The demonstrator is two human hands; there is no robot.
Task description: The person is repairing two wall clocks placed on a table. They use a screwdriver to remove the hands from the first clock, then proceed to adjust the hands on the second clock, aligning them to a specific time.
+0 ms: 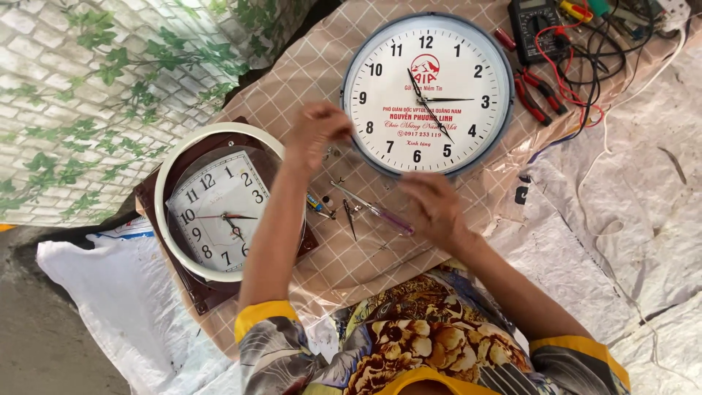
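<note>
A large round wall clock with a blue-grey rim and white face lies on a beige checked cloth. My left hand is blurred, its fingers curled, right beside the clock's left rim. My right hand hovers flat just below the clock's lower rim, fingers apart, nothing seen in it. Between the hands lie metal tweezers, a screwdriver with a clear purple handle and a small blue-and-yellow screwdriver. A second clock, white ring on a brown backing, lies to the left of my left arm.
At the top right sit a dark multimeter, red-handled pliers and a tangle of red and black wires. White woven sacks cover the ground at the right. A leaf-patterned brick sheet fills the upper left.
</note>
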